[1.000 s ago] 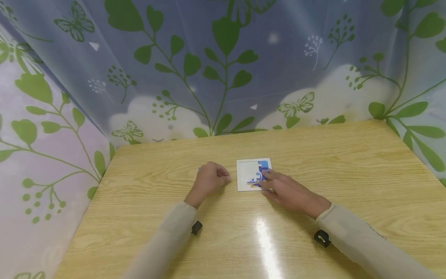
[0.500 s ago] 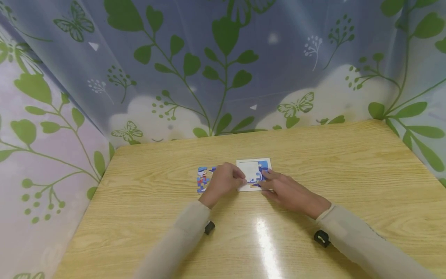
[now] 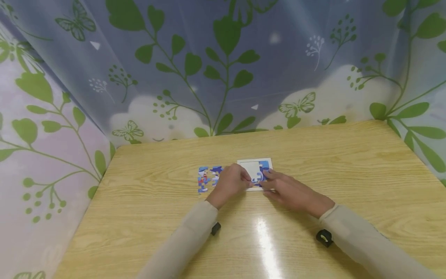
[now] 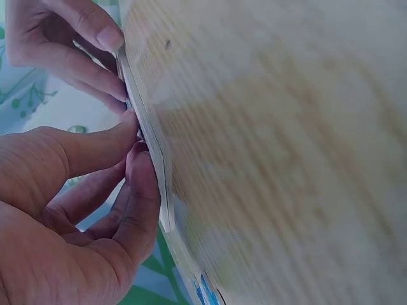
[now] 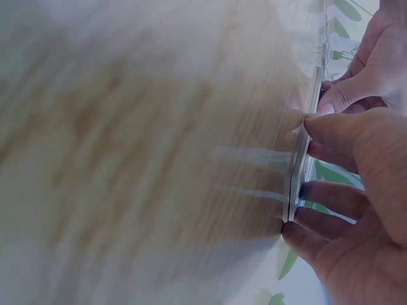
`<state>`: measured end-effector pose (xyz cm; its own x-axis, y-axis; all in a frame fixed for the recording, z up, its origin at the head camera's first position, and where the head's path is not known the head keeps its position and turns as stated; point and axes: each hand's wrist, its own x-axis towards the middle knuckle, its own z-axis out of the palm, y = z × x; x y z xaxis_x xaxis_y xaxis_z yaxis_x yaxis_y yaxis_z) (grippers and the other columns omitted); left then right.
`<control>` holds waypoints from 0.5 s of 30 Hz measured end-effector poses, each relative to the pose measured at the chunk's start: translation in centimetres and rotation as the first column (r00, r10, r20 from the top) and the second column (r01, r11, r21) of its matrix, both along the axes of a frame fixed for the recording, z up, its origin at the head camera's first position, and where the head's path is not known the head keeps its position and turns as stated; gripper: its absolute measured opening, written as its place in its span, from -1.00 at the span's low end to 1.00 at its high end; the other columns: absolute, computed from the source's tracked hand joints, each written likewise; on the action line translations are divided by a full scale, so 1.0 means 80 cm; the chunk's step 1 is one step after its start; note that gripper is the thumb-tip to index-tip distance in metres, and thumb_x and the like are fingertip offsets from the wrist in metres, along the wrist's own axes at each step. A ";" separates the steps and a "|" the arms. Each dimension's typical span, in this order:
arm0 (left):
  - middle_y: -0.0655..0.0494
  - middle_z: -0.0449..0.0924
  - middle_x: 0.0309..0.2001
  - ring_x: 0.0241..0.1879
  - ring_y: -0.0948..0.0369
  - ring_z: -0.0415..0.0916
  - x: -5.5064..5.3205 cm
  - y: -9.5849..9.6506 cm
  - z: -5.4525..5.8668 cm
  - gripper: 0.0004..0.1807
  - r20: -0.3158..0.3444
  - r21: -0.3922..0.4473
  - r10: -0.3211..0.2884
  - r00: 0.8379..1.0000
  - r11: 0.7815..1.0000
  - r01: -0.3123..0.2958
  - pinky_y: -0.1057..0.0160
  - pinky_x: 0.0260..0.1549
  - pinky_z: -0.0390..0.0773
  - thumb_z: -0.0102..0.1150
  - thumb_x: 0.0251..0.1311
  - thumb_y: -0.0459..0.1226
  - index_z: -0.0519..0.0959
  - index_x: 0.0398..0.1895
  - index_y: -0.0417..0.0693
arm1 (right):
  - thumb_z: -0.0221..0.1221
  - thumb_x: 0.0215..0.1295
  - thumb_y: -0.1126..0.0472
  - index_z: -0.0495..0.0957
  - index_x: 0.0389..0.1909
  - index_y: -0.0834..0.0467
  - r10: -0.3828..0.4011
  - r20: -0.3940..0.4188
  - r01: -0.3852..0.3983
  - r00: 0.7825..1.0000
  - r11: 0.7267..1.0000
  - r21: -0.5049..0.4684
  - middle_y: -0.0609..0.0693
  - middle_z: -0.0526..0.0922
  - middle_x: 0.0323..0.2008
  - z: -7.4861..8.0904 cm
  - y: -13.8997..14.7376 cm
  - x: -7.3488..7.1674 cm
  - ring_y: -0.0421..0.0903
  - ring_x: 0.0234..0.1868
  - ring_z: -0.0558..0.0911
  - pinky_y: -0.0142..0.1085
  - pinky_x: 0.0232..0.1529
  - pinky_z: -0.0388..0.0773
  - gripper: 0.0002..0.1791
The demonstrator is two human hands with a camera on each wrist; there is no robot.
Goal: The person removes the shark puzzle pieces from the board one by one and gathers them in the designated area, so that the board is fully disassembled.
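Observation:
A small white jigsaw puzzle tray (image 3: 248, 168) lies on the wooden table, with blue pieces (image 3: 264, 164) set along its right side and bottom. My left hand (image 3: 230, 181) is over the tray's lower edge, thumb and forefinger pinching a puzzle piece (image 4: 140, 135) mostly hidden by the fingertips. From the right, my right hand (image 3: 292, 193) holds the tray. Its thumb (image 5: 327, 130) is on the near edge, and other fingers reach over the set pieces and the right corner. Both hands' fingertips are close together in the wrist views.
Several loose blue, white and red puzzle pieces (image 3: 203, 179) lie left of the tray, partly behind the left hand. The wood-grain table (image 3: 156, 232) meets a leaf-patterned curtain (image 3: 195, 69) at the back. Each wrist carries a small black device (image 3: 324, 237).
My left hand has moved right from the loose pieces to the tray's lower edge, uncovering those pieces. The right hand has stayed on the tray.

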<state>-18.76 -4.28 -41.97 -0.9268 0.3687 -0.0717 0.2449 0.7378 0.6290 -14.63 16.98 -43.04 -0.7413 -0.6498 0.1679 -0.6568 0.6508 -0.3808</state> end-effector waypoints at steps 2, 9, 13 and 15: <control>0.11 0.71 -0.44 -0.50 0.30 0.55 0.000 0.001 0.001 -0.90 0.012 -0.002 0.007 1.000 1.000 -0.007 0.38 -0.45 0.55 0.52 0.09 -0.32 0.77 -0.39 -0.15 | 0.25 0.39 0.32 0.64 0.09 0.37 0.011 -0.002 -0.011 1.000 1.000 -0.003 0.50 0.40 0.27 0.001 0.002 0.000 0.44 0.31 0.40 0.13 0.23 0.42 -0.68; 0.11 0.70 -0.44 -0.50 0.28 0.55 0.001 0.000 0.002 -0.92 0.033 0.015 0.005 0.999 1.000 -0.005 0.38 -0.46 0.56 0.50 0.11 -0.33 0.76 -0.39 -0.15 | 0.27 0.37 0.30 0.61 0.12 0.38 0.004 0.026 -0.005 1.000 1.000 0.006 0.47 0.40 0.29 0.002 0.010 0.003 0.40 0.31 0.42 0.12 0.23 0.44 -0.64; 0.11 0.70 -0.44 -0.49 0.28 0.55 0.001 0.000 0.003 -0.92 0.034 0.017 0.004 0.999 1.000 -0.005 0.37 -0.45 0.56 0.50 0.11 -0.32 0.76 -0.40 -0.15 | 0.28 0.37 0.32 0.59 0.14 0.40 0.009 0.028 -0.009 1.000 1.000 0.009 0.48 0.40 0.29 0.000 0.013 0.003 0.40 0.30 0.43 0.11 0.20 0.47 -0.63; 0.10 0.70 -0.44 -0.49 0.28 0.55 0.001 -0.001 0.003 -0.93 0.034 0.017 0.004 0.999 1.000 -0.004 0.37 -0.45 0.56 0.49 0.12 -0.33 0.76 -0.40 -0.15 | 0.28 0.36 0.33 0.59 0.14 0.40 0.012 0.027 -0.013 1.000 1.000 0.010 0.49 0.40 0.28 -0.001 0.013 0.003 0.41 0.29 0.44 0.10 0.18 0.49 -0.62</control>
<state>-18.65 -4.35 -41.74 -0.9254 0.3665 -0.0964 0.2206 0.7277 0.6495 -14.42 18.02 -43.13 -0.7373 -0.6607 0.1411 -0.6544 0.6466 -0.3919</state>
